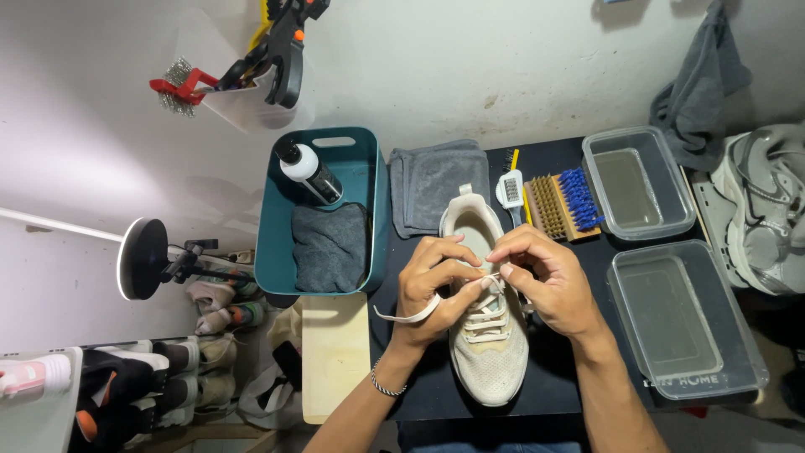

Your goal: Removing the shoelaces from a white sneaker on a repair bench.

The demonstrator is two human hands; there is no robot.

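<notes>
A beige sneaker (489, 361) lies on the black table (553, 386), toe toward me. My left hand (432, 285) pinches its flat white shoelace (411, 315), whose loose end curls out to the left. My right hand (545, 281) grips the same lace near the upper eyelets, fingertips nearly touching those of my left hand. A bead bracelet sits on my left wrist.
A teal bin (277, 243) holds a bottle (309, 172) and a dark cloth (329, 247). A grey towel (432, 180), a small brush (510, 191) and two larger brushes (563, 205) lie behind the shoe. Two clear plastic tubs (637, 180) (683, 319) stand at the right. More shoes lie at both sides.
</notes>
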